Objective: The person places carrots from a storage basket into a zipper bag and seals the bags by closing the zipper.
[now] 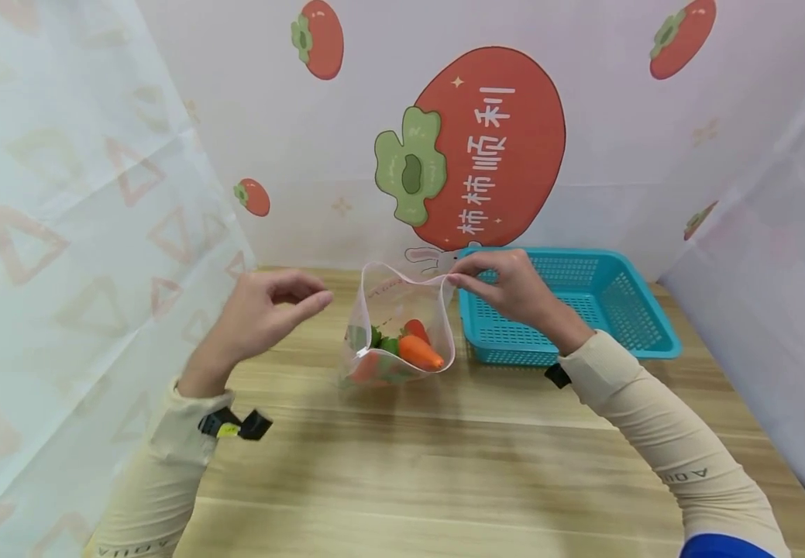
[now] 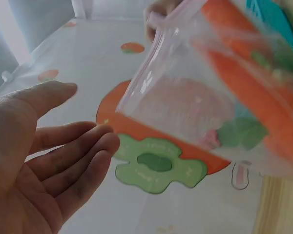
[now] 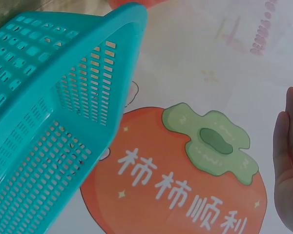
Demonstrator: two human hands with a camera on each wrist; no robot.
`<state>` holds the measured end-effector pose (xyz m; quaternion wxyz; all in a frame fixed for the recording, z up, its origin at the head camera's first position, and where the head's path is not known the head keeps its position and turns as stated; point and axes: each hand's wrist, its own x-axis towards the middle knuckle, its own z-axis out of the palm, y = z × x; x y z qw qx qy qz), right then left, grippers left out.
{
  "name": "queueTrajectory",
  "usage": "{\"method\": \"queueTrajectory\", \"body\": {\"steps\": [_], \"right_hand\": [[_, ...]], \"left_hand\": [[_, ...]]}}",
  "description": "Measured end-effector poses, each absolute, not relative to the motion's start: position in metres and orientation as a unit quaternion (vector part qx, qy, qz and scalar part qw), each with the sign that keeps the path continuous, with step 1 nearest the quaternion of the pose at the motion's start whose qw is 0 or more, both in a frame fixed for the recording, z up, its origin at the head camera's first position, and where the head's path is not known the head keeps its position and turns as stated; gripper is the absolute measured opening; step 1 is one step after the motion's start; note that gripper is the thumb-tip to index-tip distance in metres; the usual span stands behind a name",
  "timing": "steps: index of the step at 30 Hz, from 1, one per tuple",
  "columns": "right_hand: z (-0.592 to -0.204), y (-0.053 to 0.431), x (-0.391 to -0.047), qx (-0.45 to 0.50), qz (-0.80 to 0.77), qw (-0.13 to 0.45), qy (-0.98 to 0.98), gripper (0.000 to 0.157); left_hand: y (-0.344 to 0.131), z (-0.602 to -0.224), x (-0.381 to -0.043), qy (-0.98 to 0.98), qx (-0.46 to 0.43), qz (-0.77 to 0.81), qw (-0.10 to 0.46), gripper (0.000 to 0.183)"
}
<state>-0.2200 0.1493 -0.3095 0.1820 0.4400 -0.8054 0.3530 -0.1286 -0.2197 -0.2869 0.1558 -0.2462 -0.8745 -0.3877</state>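
A clear zip bag (image 1: pixel 402 298) with a pale pink rim stands on the table, its mouth spread wide. Inside lie an orange carrot (image 1: pixel 419 353), another orange-red piece (image 1: pixel 416 329) and green pieces (image 1: pixel 388 345); the left wrist view shows long orange shapes and a green leaf (image 2: pixel 244 132) through the film. My right hand (image 1: pixel 503 287) pinches the bag's rim at its right upper corner between thumb and fingers. To the left of the bag, my left hand (image 1: pixel 259 314) holds nothing, its fingers loosely bent and apart from the rim.
A turquoise perforated basket (image 1: pixel 653 318) stands right of the bag, under my right hand and wrist. Printed sheets hang as walls at the back and both sides. The wooden table (image 1: pixel 409 465) stretches toward me between my forearms.
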Motion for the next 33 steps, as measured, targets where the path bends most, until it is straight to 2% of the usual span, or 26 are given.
{"method": "queueTrajectory", "body": {"steps": [2, 5, 9, 16, 21, 28, 33], "right_hand": [[-0.31, 0.15, -0.22, 0.439, 0.353, 0.182, -0.806, 0.021], [-0.309, 0.15, -0.22, 0.44, 0.354, 0.185, -0.804, 0.021], [-0.31, 0.15, -0.222, 0.441, 0.357, 0.189, -0.801, 0.02], [-0.308, 0.151, -0.22, 0.434, 0.359, 0.193, -0.803, 0.02], [-0.304, 0.157, -0.22, 0.418, 0.36, 0.206, -0.808, 0.024], [-0.302, 0.168, -0.215, 0.388, 0.371, 0.212, -0.816, 0.023], [-0.296, 0.178, -0.208, 0.36, 0.389, 0.217, -0.82, 0.021]], "left_hand": [[-0.215, -0.296, -0.116, -0.86, -0.282, -0.385, 0.181, 0.011], [-0.205, -0.311, -0.098, -0.845, -0.326, -0.364, 0.216, 0.026], [-0.192, -0.33, -0.083, -0.84, -0.351, -0.33, 0.248, 0.042], [-0.178, -0.348, -0.083, -0.836, -0.35, -0.31, 0.288, 0.023], [-0.186, -0.341, -0.098, -0.832, -0.317, -0.34, 0.302, 0.019], [-0.207, -0.33, -0.119, -0.82, -0.241, -0.433, 0.288, 0.014], [-0.217, -0.313, -0.124, -0.79, -0.223, -0.501, 0.274, 0.011]]}}
